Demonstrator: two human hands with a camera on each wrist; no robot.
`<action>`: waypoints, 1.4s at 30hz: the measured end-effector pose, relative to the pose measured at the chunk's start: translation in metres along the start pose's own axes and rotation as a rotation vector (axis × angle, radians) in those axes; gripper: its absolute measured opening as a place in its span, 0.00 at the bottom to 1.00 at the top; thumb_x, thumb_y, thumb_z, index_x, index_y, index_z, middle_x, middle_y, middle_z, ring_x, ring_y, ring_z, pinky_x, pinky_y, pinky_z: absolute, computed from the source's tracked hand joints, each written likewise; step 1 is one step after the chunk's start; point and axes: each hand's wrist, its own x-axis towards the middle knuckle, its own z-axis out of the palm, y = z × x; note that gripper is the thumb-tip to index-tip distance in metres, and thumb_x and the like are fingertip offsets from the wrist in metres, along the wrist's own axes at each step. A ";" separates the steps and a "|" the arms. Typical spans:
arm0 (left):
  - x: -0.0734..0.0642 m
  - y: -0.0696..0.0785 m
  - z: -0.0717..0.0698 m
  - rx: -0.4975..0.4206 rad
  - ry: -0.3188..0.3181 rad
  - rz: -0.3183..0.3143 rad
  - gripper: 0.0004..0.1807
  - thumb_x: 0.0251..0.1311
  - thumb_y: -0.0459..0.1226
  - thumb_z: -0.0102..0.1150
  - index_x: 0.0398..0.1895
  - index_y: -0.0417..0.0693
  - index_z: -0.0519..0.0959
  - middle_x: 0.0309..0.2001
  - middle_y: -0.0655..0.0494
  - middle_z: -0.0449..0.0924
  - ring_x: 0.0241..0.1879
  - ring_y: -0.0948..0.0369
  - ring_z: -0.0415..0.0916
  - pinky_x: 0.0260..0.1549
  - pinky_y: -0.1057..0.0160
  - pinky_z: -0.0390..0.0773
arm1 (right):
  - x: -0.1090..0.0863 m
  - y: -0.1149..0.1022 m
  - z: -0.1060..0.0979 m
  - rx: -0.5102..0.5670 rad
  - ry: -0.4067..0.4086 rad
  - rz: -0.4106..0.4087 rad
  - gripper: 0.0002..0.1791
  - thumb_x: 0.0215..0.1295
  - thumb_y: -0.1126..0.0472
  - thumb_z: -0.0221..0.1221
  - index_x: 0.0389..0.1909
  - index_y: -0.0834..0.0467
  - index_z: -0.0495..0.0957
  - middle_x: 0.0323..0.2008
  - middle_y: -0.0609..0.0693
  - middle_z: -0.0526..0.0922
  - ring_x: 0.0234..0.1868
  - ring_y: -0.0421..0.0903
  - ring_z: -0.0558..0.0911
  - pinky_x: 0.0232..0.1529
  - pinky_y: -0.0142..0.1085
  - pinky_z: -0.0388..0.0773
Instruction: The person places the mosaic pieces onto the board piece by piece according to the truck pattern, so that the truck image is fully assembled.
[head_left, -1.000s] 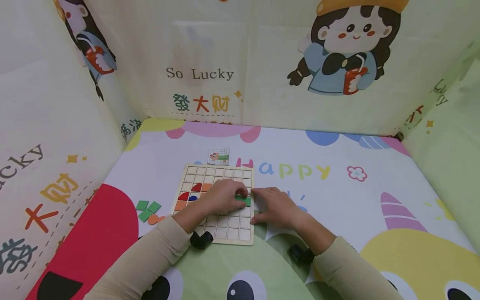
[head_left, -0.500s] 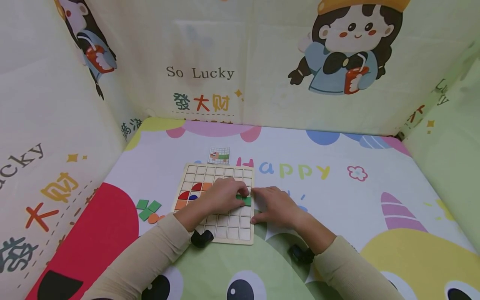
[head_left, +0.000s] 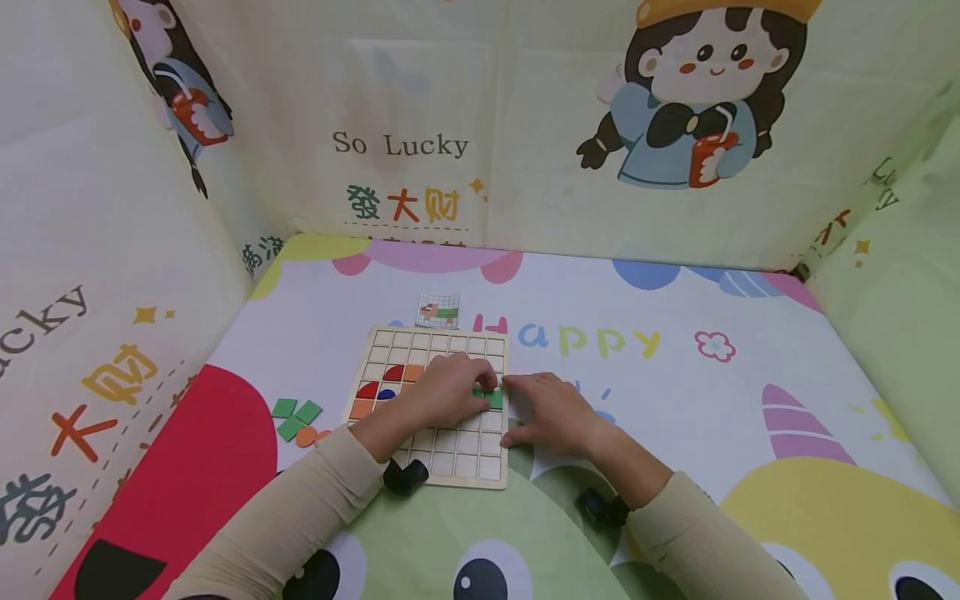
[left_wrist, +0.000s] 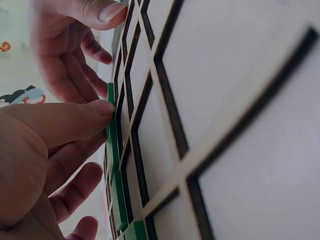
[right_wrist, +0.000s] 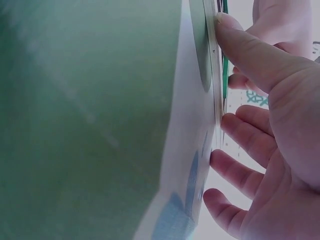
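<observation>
A wooden grid board (head_left: 480, 468) lies flat on the printed cloth. My left hand (head_left: 448, 390) reaches over it and pinches a green tile (left_wrist: 112, 147) between thumb and fingers, low against the cells near the right edge. More green tiles (left_wrist: 119, 202) follow in line, partly behind the hand in the head view. My right hand (head_left: 551, 414) touches the board's right edge with thumb and fingertips, fingers extended. On the board's left side sit red quarter-round tiles (head_left: 367, 391), a blue half-round tile (head_left: 386, 396) and orange squares (head_left: 362, 410).
Loose green squares (head_left: 291, 429) and orange round pieces (head_left: 306, 437) lie left of the board. Behind it is a small pattern card (head_left: 438, 312) with a grid picture. Printed cloth walls (head_left: 525, 192) stand at the back and sides.
Both hands keep almost the same place over the board and at its edge. The left fingers shift only very slightly at the green tile.
</observation>
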 end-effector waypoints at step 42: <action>-0.081 -0.064 -0.052 0.010 0.151 0.004 0.38 0.55 0.41 0.74 0.70 0.43 0.71 0.66 0.46 0.72 0.67 0.45 0.66 0.60 0.42 0.71 | 0.001 0.002 0.003 -0.010 0.001 -0.006 0.47 0.52 0.44 0.74 0.71 0.57 0.68 0.65 0.54 0.74 0.66 0.56 0.69 0.60 0.56 0.68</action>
